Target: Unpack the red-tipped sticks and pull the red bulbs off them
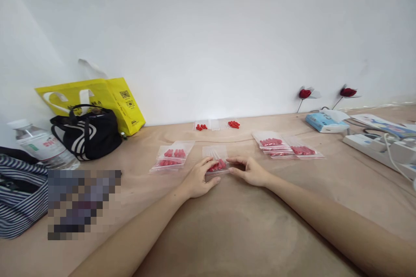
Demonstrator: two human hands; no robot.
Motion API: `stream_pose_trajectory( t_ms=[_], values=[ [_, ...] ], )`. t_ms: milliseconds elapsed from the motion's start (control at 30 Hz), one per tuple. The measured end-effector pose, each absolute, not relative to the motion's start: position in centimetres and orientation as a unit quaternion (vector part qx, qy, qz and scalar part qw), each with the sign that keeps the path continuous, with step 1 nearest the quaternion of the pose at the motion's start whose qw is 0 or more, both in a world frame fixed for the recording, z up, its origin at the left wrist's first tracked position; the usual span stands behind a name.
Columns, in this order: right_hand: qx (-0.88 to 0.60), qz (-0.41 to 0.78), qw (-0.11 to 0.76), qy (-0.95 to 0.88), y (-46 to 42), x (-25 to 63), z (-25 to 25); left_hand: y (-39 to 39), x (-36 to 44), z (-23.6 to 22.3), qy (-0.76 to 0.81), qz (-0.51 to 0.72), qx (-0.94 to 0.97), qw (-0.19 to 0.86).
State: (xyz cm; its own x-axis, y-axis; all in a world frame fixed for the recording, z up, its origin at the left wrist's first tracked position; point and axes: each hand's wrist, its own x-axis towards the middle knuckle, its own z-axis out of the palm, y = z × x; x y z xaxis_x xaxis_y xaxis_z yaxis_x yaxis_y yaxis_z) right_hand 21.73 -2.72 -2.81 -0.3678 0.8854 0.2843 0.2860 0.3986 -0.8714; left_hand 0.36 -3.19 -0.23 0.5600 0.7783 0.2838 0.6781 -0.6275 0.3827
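A clear zip bag [214,153] with red capsule-shaped pieces [221,165] in its lower part lies flat on the table between my two hands. My left hand [199,179] rests at the bag's left side, fingers over its edge and thumb apart near the lower edge. On the other side, my right hand [250,172] is curved with thumb and fingers apart, its fingertips at or close to the bag's right edge. Neither hand grips the bag. Further left lie overlapping filled bags [172,156], and to the right are several more filled bags [272,143].
By the wall, loose-looking red pieces [234,124] lie near clear bags [216,124]. A yellow bag [125,104], black pouch [100,134], water bottle [45,145] and striped bag [22,201] stand left. Tissues [325,123], a power strip [367,143] and fabric roses [304,94] are right.
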Motion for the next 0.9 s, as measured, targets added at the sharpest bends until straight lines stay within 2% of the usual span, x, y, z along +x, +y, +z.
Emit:
stream_pose_trajectory(
  t_ms=[133,300,500,900],
  values=[
    [-0.359,0.254,0.363,-0.821,-3.2,21.8,-2.3,-3.0,0.5,-0.6,0.395,0.257,0.879,0.078],
    [-0.324,0.159,0.35,-0.864,-3.6,21.6,-2.2,-2.6,0.5,-1.0,0.351,0.305,0.883,0.066],
    [-0.356,0.012,0.332,-0.874,-3.4,20.7,-2.2,-2.3,0.9,-1.0,0.342,0.318,0.881,0.072],
    [-0.401,0.037,0.313,-0.86,-3.5,21.0,-1.7,-2.6,0.8,-0.2,0.355,0.327,0.87,0.101]
  ],
)
